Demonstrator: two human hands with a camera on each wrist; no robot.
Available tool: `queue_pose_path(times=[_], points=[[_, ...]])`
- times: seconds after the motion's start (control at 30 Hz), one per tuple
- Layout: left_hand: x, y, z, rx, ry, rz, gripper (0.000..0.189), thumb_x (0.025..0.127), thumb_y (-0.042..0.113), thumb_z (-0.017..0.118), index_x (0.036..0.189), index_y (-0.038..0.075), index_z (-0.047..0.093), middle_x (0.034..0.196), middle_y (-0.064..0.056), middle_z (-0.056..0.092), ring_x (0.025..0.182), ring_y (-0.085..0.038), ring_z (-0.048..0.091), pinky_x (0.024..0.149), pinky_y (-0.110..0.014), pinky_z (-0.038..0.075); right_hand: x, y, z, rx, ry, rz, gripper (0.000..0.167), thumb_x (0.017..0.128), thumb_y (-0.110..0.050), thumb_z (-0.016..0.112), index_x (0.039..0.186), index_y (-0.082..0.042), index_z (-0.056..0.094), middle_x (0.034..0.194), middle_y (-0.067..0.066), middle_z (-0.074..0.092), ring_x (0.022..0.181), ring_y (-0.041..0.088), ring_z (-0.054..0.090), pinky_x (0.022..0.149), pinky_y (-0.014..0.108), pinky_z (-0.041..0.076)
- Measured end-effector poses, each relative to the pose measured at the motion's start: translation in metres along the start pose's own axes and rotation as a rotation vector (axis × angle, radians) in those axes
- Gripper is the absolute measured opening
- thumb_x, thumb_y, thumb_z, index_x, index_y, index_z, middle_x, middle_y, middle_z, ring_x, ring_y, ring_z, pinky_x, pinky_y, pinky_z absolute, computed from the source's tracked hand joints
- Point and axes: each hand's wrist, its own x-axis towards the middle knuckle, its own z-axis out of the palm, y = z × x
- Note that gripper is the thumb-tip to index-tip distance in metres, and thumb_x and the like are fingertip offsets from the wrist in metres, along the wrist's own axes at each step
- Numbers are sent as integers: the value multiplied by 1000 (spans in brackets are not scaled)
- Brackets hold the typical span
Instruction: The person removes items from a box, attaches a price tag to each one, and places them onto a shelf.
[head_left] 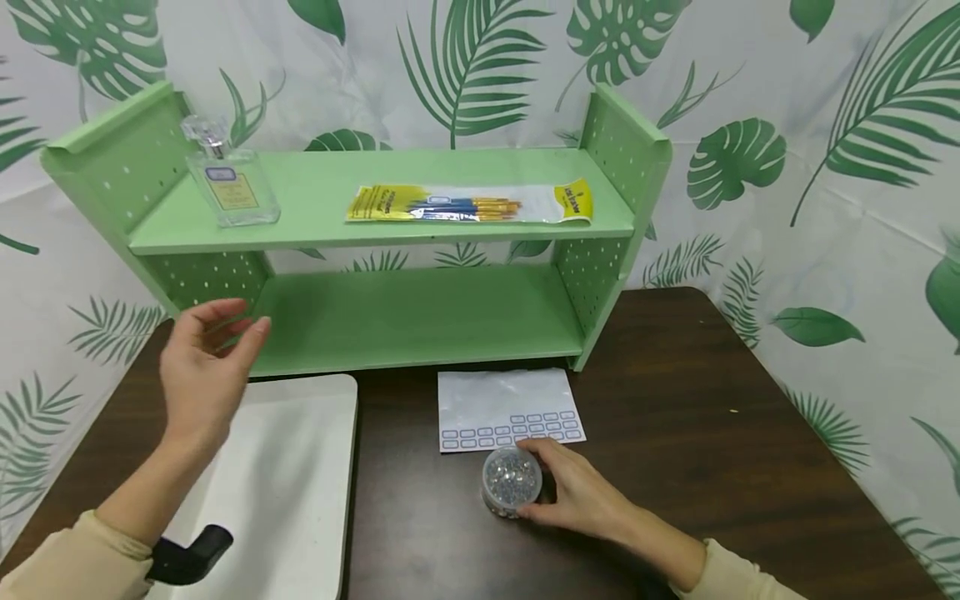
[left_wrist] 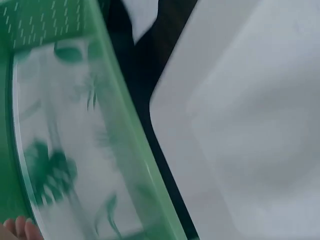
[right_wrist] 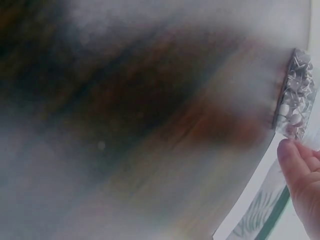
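Note:
A small round clear jar [head_left: 512,479] full of shiny silvery bits is on the dark table in the head view. My right hand [head_left: 581,492] grips it from the right, thumb and fingers around its side. The right wrist view catches the jar [right_wrist: 296,95] at its right edge, with the right hand [right_wrist: 302,182] below. My left hand [head_left: 207,371] is raised over the white tray [head_left: 300,467], in front of the shelf's left end. Its fingers are loosely bent and hold nothing. Only fingertips [left_wrist: 25,227] show in the left wrist view.
A green two-tier shelf [head_left: 420,317] stands at the back. On its upper board are a perfume bottle [head_left: 234,187] and a packet of paintbrushes [head_left: 468,204]. A label sheet [head_left: 510,400] lies behind the jar. Leaf-patterned cloth hangs behind the table.

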Motion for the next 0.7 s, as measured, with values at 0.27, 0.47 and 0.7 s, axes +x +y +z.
queue_pose_path(times=[0.27,0.47,0.7], points=[[41,-18,-38,-380,321,-143,41,76,-9,68,106,14,54,104,2,48,94,-7,47,74,-8,44,2,2,1,-40,10,-31,67,71,-26,82,123,3,51,115,11,60,103,22,60,85,31,53],[53,-35,-44,-223,225,-319,52,83,4,67,129,15,47,120,9,47,112,-7,45,87,-6,40,2,4,4,-39,19,-43,67,69,-26,83,121,2,52,114,10,60,102,20,59,83,28,53],[62,-48,-44,-19,89,-395,51,89,16,63,138,18,47,142,0,47,119,-3,50,94,-11,41,4,3,7,27,17,-16,67,67,-24,83,121,1,52,115,8,59,102,17,59,83,26,53]])
